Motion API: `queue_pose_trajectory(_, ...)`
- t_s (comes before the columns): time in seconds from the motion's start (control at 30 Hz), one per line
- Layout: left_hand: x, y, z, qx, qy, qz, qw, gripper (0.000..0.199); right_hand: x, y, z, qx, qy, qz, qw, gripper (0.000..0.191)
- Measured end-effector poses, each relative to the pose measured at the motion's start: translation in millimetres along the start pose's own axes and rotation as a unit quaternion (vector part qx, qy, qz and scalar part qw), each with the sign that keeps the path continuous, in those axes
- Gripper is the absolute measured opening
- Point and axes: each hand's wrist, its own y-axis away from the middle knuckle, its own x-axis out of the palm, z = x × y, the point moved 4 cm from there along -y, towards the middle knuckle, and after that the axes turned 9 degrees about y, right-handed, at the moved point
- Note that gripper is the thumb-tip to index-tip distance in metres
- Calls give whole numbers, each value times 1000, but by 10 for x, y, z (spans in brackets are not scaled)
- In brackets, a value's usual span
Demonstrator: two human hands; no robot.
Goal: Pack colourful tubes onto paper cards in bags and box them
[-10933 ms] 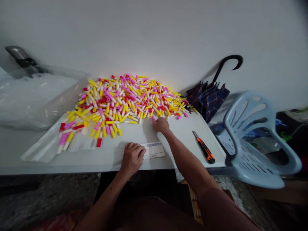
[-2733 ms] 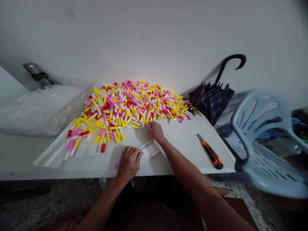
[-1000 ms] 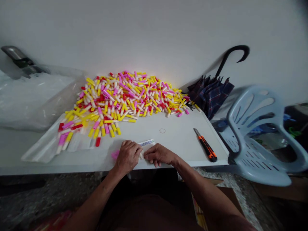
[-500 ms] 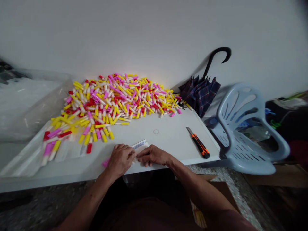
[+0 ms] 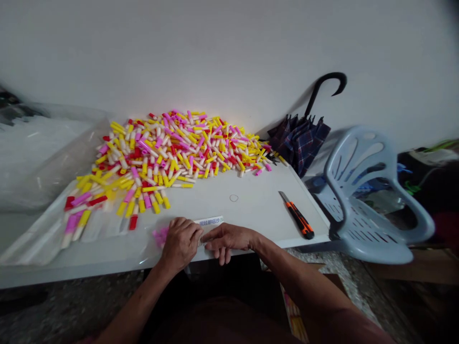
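My left hand (image 5: 181, 242) is closed, fingers curled around the gathered end of a clear plastic bag (image 5: 147, 255). Blurry pink pieces (image 5: 161, 235) show inside the bag, just left of that hand. Close against it, my right hand (image 5: 229, 240) has its index finger and thumb side at the same end of the bag, with the lower fingers hanging loosely bent. What lies between the fingertips is mostly hidden. Behind both hands sits a white strip (image 5: 211, 221) printed with blue characters, its lower part covered by the fingers.
A big heap of yellow, pink, red and white small tubes (image 5: 179, 143) covers the back of the white table (image 5: 251, 210). An orange and black utility knife (image 5: 300, 220), blade out, lies at right. Nearby are an umbrella (image 5: 301, 138), a blue-grey chair (image 5: 373, 229) and plastic sheeting (image 5: 46, 162).
The printed strip has turned from slanted to nearly level, and its characters face up more plainly. My right hand's lower fingers have dropped, and more of the bag and pink pieces shows.
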Motion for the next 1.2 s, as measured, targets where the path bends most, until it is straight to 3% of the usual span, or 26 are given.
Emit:
queue_pose_trajectory(0.07, 11, -15, -4, -12, -10, 1, 1000, 23, -283, 83, 34, -27, 57, -58, 996, 52)
queue_pose_trajectory(0.1, 17, -21, -16, -14, -21, -1, 1000, 22, -522, 168, 62, -47, 92, -128, 986, 47)
queue_pose_trajectory(0.13, 23, -22, -42, -13, -38, -5, 999, 22, -839, 301, 107, -78, 128, -259, 954, 41)
queue_pose_trajectory(0.17, 26, -19, -80, -10, -58, -14, 998, 21, -1176, 473, 140, -87, 164, -397, 899, 40)
queue_pose_trajectory(0.23, 16, 18, -192, -5, -102, -50, 994, 15, -1767, 779, 179, -33, 289, -569, 769, 38)
queue_pose_trajectory(0.27, 7, 57, -264, -1, -116, -74, 990, 11, -2012, 872, 192, 11, 363, -603, 710, 38)
queue_pose_trajectory(0.33, 0, 188, -435, 27, -109, -104, 988, 18, -2391, 922, 190, 82, 472, -599, 641, 43)
queue_pose_trajectory(0.43, 36, 493, -684, 113, -10, -79, 990, 26, -2654, 814, 153, 108, 559, -528, 630, 49)
queue_pose_trajectory(0.53, 28, 799, -733, 100, 42, -66, 992, 23, -2695, 738, 149, 94, 587, -500, 630, 47)
queue_pose_trajectory(0.63, -45, 936, -663, 74, 47, -82, 993, 22, -2712, 750, 187, 90, 597, -512, 610, 47)
queue_pose_trajectory(0.87, -214, 667, -601, 37, 47, -121, 991, 20, -2815, 679, 309, 100, 617, -499, 600, 46)
queue_pose_trajectory(1.07, -277, 476, -511, 19, 9, -94, 995, 12, -2786, 609, 455, 83, 676, -463, 568, 32)
queue_pose_trajectory(1.13, -320, 431, -426, 8, -3, -98, 995, 11, -2701, 715, 488, 64, 661, -481, 572, 28)
queue_pose_trajectory(1.2, -367, 366, -333, 0, -16, -114, 993, 10, -2563, 889, 500, 29, 600, -523, 605, 24)
